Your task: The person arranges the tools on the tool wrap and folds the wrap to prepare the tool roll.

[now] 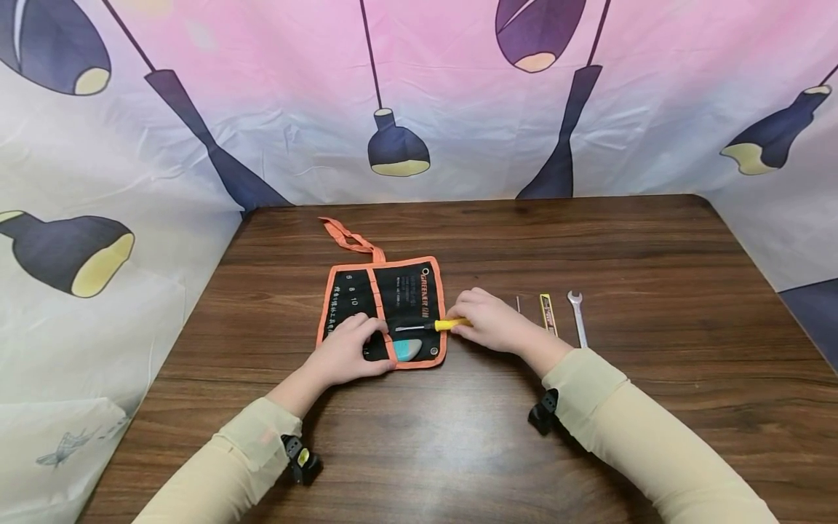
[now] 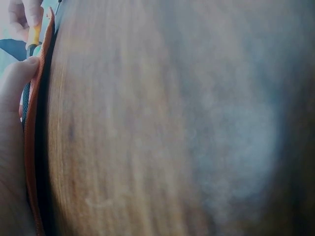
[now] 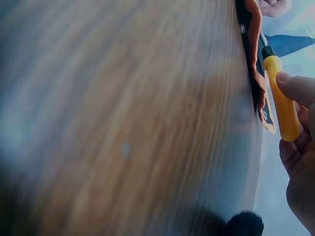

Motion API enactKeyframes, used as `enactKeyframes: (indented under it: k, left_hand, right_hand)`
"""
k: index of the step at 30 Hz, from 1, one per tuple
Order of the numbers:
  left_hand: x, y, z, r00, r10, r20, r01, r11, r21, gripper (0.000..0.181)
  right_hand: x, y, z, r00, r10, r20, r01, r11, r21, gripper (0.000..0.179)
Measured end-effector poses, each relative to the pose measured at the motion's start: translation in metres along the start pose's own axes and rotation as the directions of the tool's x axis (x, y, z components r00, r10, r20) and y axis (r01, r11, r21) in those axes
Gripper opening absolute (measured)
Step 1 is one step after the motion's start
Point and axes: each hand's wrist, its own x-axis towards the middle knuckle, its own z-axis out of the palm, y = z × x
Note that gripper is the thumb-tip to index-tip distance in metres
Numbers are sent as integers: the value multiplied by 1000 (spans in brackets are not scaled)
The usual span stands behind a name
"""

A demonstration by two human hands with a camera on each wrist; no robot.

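A black tool pouch [image 1: 407, 280] with orange trim lies unfolded on the table. My left hand [image 1: 347, 351] holds it at the lower left, fingers at the orange pocket edge and thumb by the near border. From the right, my right hand [image 1: 487, 320] grips the yellow handle of a screwdriver [image 3: 283, 105]. Its metal shaft lies over the pouch and points left to the pocket opening, close to my left fingers. A teal and grey rounded tool [image 1: 407, 350] sticks out of the pocket below the shaft. In the left wrist view, the thumb [image 2: 22, 73] presses on the pouch's edge.
Right of my right hand lie a thin metal rod [image 1: 519, 304], a yellow-marked flat piece [image 1: 548, 313] and a wrench [image 1: 577, 316], partly behind the forearm. An orange tie strap [image 1: 350, 238] extends behind the pouch. A printed cloth [image 1: 445, 138] hangs behind the wooden table [image 1: 484, 407].
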Motion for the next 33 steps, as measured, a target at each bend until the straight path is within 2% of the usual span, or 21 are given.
enactKeyframes:
  k: [13, 24, 33]
  left_hand:
    - [0, 1, 2, 1000, 17, -25, -17, 1000, 5, 49]
    - [0, -1, 2, 999, 18, -29, -18, 1000, -2, 50]
    - [0, -1, 2, 999, 23, -31, -23, 1000, -14, 48]
  right_hand:
    - [15, -10, 8, 995, -14, 94, 15, 1000, -11, 16]
    - [32, -20, 16, 992, -6, 123, 5, 1000, 6, 17]
    - [40, -23, 25, 993, 7, 115, -8, 1000, 2, 16]
